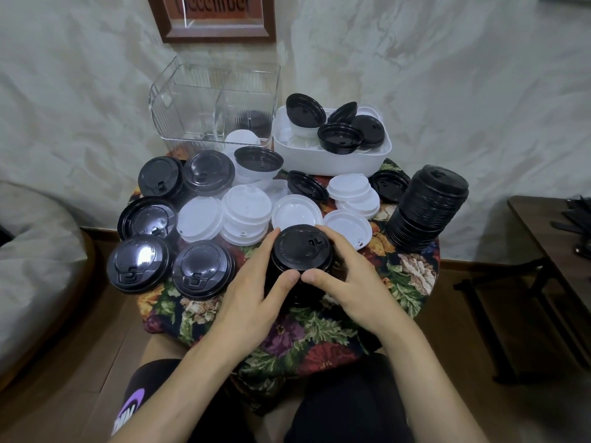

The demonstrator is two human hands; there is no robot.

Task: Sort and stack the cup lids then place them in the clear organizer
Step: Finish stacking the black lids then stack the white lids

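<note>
Both hands wrap a short stack of black cup lids [300, 251] at the front middle of the floral-covered table [323, 330]. My left hand [252, 295] grips its left side, my right hand [348, 279] its right side, thumbs meeting at the front. A tall leaning stack of black lids [428, 209] stands at the right. Several loose black lids [140, 263] lie at the left, white lids [243, 212] in the middle. The clear organizer [211, 103] stands at the back, a dark lid stack dimly visible in its right compartment.
A white tub [332, 158] with mixed black and white lids sits right of the organizer. A dark side table [550, 247] stands at the far right, a light cushion [35, 260] at the left. My knees are under the table's front edge.
</note>
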